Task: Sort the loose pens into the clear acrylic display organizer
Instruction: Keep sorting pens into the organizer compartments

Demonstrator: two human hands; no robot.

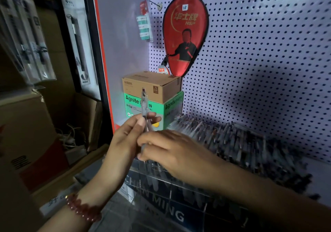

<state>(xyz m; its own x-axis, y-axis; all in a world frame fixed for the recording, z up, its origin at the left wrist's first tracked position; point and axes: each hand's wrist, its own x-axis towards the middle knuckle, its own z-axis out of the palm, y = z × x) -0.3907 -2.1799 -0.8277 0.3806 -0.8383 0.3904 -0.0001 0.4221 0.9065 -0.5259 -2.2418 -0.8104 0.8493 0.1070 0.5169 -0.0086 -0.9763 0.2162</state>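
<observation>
Red bead bracelet (84,209) (left wrist)

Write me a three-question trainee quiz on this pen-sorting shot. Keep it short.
1. True or false: the left hand and the right hand both hold the pen.
2. What sits on the green box? A) brown cardboard box B) red paddle case C) nothing
3. Fill in: the beaded bracelet is on the ___ wrist.
Key: 1 true; 2 A; 3 left.
</observation>
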